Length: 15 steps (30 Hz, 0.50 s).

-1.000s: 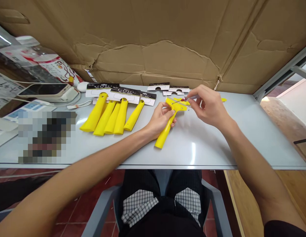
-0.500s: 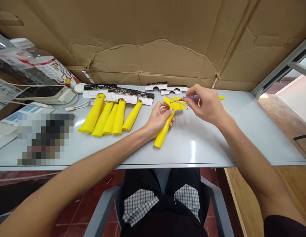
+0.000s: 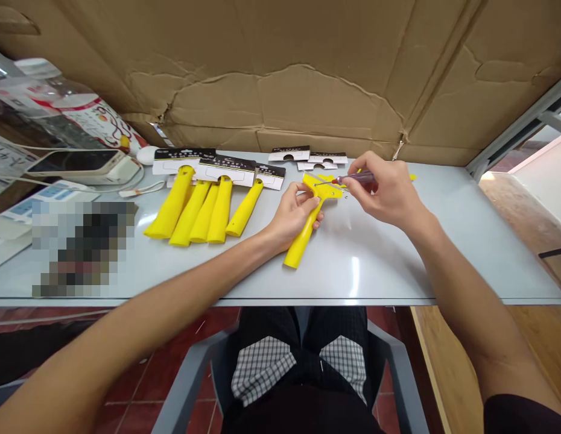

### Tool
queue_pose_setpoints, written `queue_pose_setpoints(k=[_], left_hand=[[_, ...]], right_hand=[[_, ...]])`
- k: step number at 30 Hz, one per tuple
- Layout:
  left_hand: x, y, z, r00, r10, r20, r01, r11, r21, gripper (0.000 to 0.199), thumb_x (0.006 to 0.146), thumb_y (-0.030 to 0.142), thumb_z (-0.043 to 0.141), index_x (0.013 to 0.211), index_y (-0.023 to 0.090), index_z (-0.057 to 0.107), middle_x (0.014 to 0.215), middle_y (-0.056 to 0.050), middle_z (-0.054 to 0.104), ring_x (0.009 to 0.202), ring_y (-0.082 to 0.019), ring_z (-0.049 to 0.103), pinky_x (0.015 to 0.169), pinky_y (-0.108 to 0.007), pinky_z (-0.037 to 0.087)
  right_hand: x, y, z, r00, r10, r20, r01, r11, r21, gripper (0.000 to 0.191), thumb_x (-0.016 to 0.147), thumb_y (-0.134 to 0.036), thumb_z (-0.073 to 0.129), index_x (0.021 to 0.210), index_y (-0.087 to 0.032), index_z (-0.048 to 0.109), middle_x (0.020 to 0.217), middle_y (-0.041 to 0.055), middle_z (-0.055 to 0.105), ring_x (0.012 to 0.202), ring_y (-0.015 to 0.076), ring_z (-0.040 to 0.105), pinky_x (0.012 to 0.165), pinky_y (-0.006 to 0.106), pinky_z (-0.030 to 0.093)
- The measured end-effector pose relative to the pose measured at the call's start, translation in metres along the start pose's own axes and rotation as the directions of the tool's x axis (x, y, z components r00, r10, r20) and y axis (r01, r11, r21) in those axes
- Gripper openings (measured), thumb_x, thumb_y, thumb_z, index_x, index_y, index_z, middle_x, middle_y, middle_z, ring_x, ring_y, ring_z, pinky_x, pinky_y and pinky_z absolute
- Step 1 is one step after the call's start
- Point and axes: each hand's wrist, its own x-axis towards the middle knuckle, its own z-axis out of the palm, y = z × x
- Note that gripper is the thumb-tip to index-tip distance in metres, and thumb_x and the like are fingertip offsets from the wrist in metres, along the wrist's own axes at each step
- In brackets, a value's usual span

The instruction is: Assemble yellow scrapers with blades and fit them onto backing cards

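My left hand point(image 3: 299, 212) is closed around the neck of a yellow scraper point(image 3: 303, 236), whose handle slants down toward the table's front edge. In my right hand point(image 3: 383, 185) is a screwdriver point(image 3: 359, 178) with a reddish, see-through handle. Its thin shaft points left, and the tip is at the upper left part of the scraper head, by a screw hole. Small metal bits lie on the table just right of the head. Behind it, more yellow plastic pieces are partly hidden by the screwdriver and my right hand.
Several yellow handles point(image 3: 218, 211) with black-and-white header cards lie to the left. More loose cards point(image 3: 288, 154) rest at the back against the cardboard point(image 3: 280, 102). A phone point(image 3: 76, 163), cables and a plastic bottle point(image 3: 90, 114) crowd the left end of the table point(image 3: 465, 241).
The view has shifted slightly. Both hands keep their hold on the scraper and screwdriver; the right hand's grip on the screwdriver handle has turned a little, with its tip still at the scraper head.
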Motion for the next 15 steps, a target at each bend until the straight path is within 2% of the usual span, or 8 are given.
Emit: queue_pose_setpoints(k=[4, 8, 11, 15], left_hand=[[0.0013, -0.0023, -0.0013, 1.0, 0.004, 0.019, -0.004, 1.0, 0.008, 0.025, 0.097, 0.012, 0.065, 0.107, 0.024, 0.046, 0.095, -0.001, 0.068, 0.059, -0.011, 0.065, 0.051, -0.025, 0.046], [0.0021, -0.0038, -0.0025, 1.0, 0.018, 0.02, -0.018, 1.0, -0.005, 0.025, 0.097, 0.012, 0.064, 0.107, 0.025, 0.046, 0.095, 0.0, 0.067, 0.06, -0.011, 0.065, 0.051, -0.026, 0.047], [0.0024, -0.0033, -0.0022, 1.0, 0.01, 0.023, -0.009, 1.0, -0.016, 0.028, 0.096, 0.012, 0.067, 0.107, 0.025, 0.045, 0.095, 0.0, 0.067, 0.059, -0.011, 0.064, 0.051, -0.026, 0.046], [0.0021, -0.0027, -0.0009, 1.0, 0.004, 0.022, -0.003, 1.0, -0.018, 0.029, 0.095, 0.012, 0.068, 0.106, 0.025, 0.044, 0.097, 0.0, 0.067, 0.058, -0.01, 0.063, 0.051, -0.026, 0.045]], right_hand=[[0.0016, 0.0008, 0.001, 0.998, -0.02, -0.064, 0.018, 0.999, -0.03, 0.02, 0.097, -0.041, 0.072, 0.088, -0.027, 0.06, 0.06, -0.0045, 0.063, 0.048, 0.0144, 0.051, 0.052, 0.031, 0.038], [0.0046, -0.002, -0.0006, 0.997, -0.082, -0.013, 0.083, 0.996, 0.029, 0.009, 0.096, -0.03, 0.069, 0.092, -0.027, 0.062, 0.083, 0.0007, 0.072, 0.059, 0.0159, 0.057, 0.053, 0.032, 0.044], [0.0051, -0.0031, -0.0004, 0.993, -0.116, 0.004, 0.115, 0.992, 0.042, 0.006, 0.096, -0.025, 0.067, 0.092, -0.027, 0.064, 0.097, 0.0045, 0.073, 0.068, 0.0184, 0.062, 0.054, 0.033, 0.047], [0.0028, 0.0024, 0.0035, 0.997, -0.066, -0.034, 0.067, 0.997, 0.032, 0.01, 0.097, -0.032, 0.073, 0.095, -0.027, 0.064, 0.083, 0.0017, 0.074, 0.063, 0.0186, 0.065, 0.056, 0.034, 0.049]])
